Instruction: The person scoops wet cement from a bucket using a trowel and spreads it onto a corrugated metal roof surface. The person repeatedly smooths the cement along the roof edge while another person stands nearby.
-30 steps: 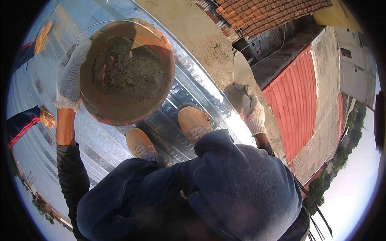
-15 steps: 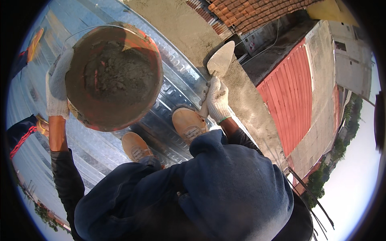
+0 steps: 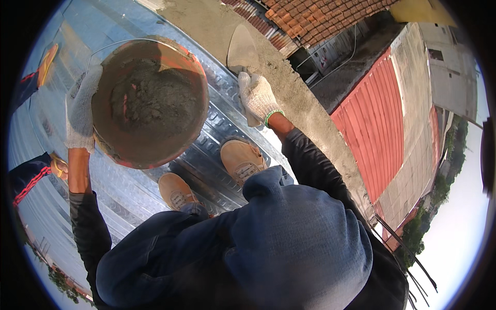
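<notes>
My gloved left hand (image 3: 81, 108) grips the left side of an orange bucket (image 3: 186, 119), whose wire handle rises over it. Grey wet mortar (image 3: 150, 98) lies in the bucket, and mortar coats its inside wall. My gloved right hand (image 3: 256, 95) is closed on the handle of a trowel (image 3: 240, 46). The trowel's pointed blade lies over the strip of grey mortar (image 3: 305, 103) along the roof's edge, to the right of the bucket. My two tan shoes (image 3: 240, 160) stand on ribbed metal sheeting (image 3: 129, 191) below the bucket.
Another person's sandaled feet (image 3: 47, 67) show at the far left on the sheeting. Beyond the mortared edge lie lower roofs: orange tiles (image 3: 325, 18), red corrugated panels (image 3: 367, 129) and a dark gap. Several dark bars (image 3: 413, 253) stick out at lower right.
My right hand has moved up and left along the mortar strip, swinging the trowel blade toward the upper left. The bucket and my left hand have shifted slightly in the picture.
</notes>
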Action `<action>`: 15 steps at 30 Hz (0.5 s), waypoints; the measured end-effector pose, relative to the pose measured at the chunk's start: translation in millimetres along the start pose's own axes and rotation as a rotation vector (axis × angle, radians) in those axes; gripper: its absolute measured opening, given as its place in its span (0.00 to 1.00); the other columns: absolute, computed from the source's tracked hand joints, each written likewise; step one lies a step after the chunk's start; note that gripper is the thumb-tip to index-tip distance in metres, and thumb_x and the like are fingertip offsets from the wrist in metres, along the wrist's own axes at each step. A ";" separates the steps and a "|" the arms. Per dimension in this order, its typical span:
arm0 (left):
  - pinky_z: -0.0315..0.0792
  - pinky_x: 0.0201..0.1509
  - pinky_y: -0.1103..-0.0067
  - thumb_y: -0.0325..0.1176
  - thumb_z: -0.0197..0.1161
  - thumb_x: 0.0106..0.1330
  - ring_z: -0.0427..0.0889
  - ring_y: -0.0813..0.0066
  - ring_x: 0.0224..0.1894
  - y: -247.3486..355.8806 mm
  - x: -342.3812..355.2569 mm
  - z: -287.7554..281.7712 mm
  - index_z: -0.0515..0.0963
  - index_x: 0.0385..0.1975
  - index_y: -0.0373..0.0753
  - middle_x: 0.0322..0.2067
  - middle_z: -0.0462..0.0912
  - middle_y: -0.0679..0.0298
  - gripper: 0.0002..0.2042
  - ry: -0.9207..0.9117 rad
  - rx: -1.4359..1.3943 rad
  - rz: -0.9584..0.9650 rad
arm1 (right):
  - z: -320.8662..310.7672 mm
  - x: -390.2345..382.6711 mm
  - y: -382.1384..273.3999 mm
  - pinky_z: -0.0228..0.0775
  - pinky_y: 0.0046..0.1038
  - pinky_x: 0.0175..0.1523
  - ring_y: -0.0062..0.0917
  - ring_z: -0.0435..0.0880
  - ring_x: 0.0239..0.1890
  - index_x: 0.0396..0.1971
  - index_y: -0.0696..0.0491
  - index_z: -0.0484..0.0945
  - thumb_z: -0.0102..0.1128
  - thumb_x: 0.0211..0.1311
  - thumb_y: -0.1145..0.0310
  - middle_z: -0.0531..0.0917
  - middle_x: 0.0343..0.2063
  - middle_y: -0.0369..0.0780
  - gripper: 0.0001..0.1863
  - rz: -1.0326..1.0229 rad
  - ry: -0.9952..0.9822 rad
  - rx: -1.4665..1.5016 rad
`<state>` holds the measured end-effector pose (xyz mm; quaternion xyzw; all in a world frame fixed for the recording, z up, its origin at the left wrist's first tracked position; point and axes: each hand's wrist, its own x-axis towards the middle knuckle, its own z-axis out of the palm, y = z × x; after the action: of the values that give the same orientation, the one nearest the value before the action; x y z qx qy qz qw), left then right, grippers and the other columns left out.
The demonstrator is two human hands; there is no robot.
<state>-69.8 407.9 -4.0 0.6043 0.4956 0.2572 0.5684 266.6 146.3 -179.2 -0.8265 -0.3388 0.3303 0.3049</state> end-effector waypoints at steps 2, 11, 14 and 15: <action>0.80 0.55 0.80 0.37 0.64 0.81 0.86 0.77 0.49 5.4 -13.8 -3.5 0.82 0.63 0.31 0.51 0.88 0.63 0.19 0.017 -0.032 -0.006 | -27.6 -21.5 -11.0 0.77 0.54 0.49 0.63 0.85 0.44 0.34 0.64 0.82 0.53 0.82 0.51 0.84 0.33 0.65 0.28 -0.082 -0.032 -0.186; 0.80 0.53 0.81 0.38 0.65 0.81 0.85 0.80 0.48 -0.6 -14.1 20.1 0.83 0.62 0.33 0.49 0.88 0.65 0.18 0.023 -0.051 0.047 | -123.2 -170.8 125.3 0.73 0.37 0.29 0.35 0.82 0.23 0.40 0.60 0.79 0.54 0.84 0.48 0.81 0.23 0.46 0.26 0.224 0.086 -0.303; 0.81 0.52 0.81 0.39 0.66 0.80 0.85 0.81 0.47 20.8 -23.4 25.4 0.84 0.61 0.34 0.48 0.88 0.66 0.18 0.049 -0.009 -0.050 | -129.5 -184.1 118.7 0.77 0.48 0.45 0.54 0.88 0.41 0.44 0.62 0.80 0.55 0.83 0.52 0.85 0.34 0.59 0.24 0.325 0.060 -0.299; 0.81 0.52 0.81 0.40 0.66 0.80 0.85 0.81 0.47 18.8 -23.0 23.2 0.84 0.61 0.34 0.48 0.88 0.66 0.18 0.048 -0.022 -0.009 | -133.7 -176.4 116.5 0.77 0.48 0.45 0.54 0.88 0.41 0.44 0.62 0.80 0.55 0.83 0.52 0.85 0.35 0.59 0.24 0.288 0.060 -0.277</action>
<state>-52.4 380.0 14.3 0.5895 0.5090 0.2746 0.5640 311.5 -93.6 -124.5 -0.9099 -0.2500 0.2960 0.1480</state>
